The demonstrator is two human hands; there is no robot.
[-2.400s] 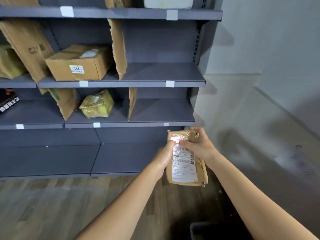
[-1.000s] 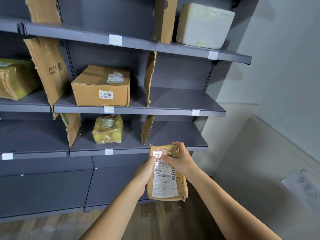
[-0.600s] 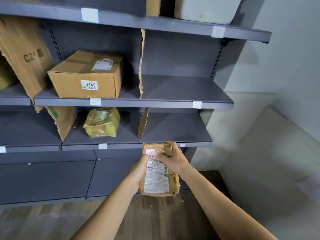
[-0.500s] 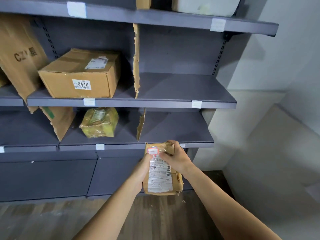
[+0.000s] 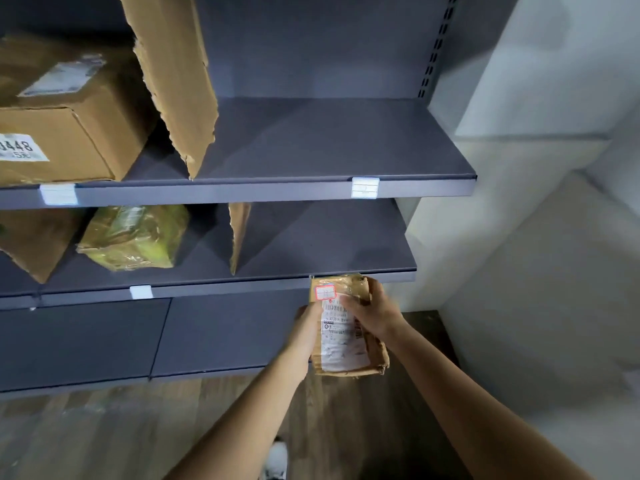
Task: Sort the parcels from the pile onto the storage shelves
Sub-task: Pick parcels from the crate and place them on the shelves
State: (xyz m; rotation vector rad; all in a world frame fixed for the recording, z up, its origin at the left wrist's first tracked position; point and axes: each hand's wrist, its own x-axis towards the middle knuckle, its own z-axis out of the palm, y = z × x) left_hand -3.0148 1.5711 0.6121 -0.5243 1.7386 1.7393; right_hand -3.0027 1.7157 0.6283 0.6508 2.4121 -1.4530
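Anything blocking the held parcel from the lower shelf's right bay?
Nothing visible: the parcel, in the left hand and right hand, is at the shelf edge; the bay right of the divider is bare.

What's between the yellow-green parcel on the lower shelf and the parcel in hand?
Head view: one upright cardboard divider on the lower shelf, right of the yellow-green parcel; otherwise bare shelf up to the held parcel.

Upright brown parcel — white label.
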